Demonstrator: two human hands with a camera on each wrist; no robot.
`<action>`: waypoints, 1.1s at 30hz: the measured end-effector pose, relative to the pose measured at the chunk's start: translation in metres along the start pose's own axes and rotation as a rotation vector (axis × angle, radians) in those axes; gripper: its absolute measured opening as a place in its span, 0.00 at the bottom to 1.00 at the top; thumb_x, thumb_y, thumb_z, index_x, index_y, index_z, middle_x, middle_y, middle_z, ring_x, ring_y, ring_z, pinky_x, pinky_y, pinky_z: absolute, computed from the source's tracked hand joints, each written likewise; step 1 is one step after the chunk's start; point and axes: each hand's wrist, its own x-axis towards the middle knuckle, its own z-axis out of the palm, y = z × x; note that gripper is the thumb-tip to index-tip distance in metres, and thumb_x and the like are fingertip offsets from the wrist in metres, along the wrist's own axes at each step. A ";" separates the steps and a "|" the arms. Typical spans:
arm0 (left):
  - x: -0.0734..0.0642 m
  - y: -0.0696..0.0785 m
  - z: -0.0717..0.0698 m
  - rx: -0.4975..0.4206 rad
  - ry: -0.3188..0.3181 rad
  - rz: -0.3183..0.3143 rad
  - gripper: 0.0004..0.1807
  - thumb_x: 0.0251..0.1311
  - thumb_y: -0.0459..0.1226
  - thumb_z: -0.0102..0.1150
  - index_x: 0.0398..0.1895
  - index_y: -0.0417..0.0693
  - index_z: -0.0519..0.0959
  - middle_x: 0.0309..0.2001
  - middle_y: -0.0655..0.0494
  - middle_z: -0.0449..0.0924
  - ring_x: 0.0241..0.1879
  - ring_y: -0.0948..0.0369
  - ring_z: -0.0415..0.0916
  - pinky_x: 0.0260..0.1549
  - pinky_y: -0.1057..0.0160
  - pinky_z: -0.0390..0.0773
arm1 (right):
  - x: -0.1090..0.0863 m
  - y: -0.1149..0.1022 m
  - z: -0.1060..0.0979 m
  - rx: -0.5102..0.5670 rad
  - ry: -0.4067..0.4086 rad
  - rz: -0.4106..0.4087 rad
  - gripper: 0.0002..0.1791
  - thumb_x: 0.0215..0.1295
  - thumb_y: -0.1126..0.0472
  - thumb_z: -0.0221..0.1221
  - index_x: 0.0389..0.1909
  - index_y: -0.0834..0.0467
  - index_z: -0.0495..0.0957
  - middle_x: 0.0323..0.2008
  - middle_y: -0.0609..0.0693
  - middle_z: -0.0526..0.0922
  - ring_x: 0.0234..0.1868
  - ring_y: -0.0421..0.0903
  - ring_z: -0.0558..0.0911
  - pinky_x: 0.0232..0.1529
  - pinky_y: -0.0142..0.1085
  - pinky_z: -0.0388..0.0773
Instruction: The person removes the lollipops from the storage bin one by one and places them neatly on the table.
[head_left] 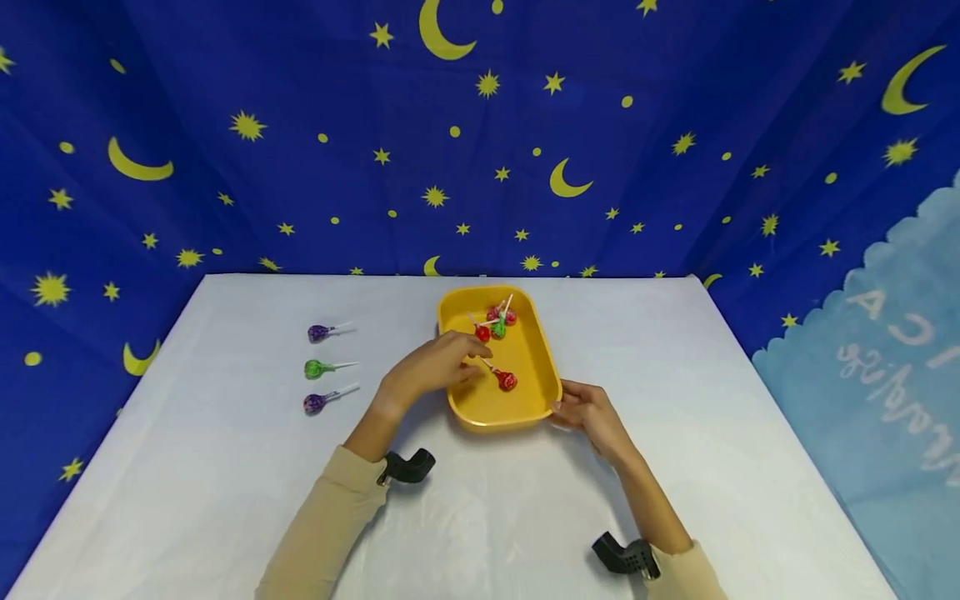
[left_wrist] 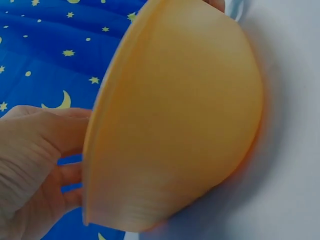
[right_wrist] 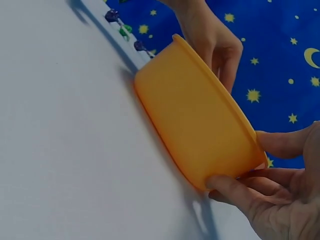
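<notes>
The right hand (head_left: 590, 414) grips the yellow tray (head_left: 474, 408) at one corner; the left hand (head_left: 437, 363) is beside the nearest red lollipop (head_left: 507, 381) inside, pinching or not, I cannot tell. Better keep the tray steady, moving gently.

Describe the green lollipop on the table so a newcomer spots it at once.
On the white table, find the yellow tray, then look left of it in the head view. The green lollipop lies in the middle of a column of three. Its colour sets it apart from the upper purple lollipop and the lower purple lollipop.
</notes>
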 end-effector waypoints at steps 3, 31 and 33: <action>0.008 0.001 0.001 0.002 -0.019 0.073 0.16 0.62 0.35 0.64 0.52 0.38 0.82 0.51 0.47 0.84 0.53 0.53 0.79 0.55 0.58 0.77 | 0.000 -0.002 0.001 0.000 0.007 -0.004 0.29 0.64 0.73 0.53 0.64 0.81 0.60 0.56 0.79 0.71 0.40 0.39 0.85 0.43 0.34 0.83; 0.040 0.023 0.016 0.360 -0.237 0.065 0.20 0.59 0.37 0.67 0.56 0.54 0.81 0.55 0.59 0.82 0.55 0.62 0.76 0.57 0.60 0.74 | -0.005 0.000 0.010 0.017 0.039 -0.026 0.28 0.65 0.72 0.53 0.64 0.81 0.60 0.56 0.78 0.71 0.44 0.41 0.85 0.46 0.39 0.82; 0.042 0.023 0.018 0.378 -0.240 0.068 0.19 0.59 0.38 0.67 0.55 0.54 0.82 0.53 0.59 0.82 0.53 0.62 0.77 0.56 0.60 0.75 | -0.006 0.001 0.010 0.019 0.036 -0.027 0.28 0.65 0.72 0.52 0.64 0.81 0.61 0.56 0.78 0.71 0.44 0.41 0.85 0.47 0.39 0.82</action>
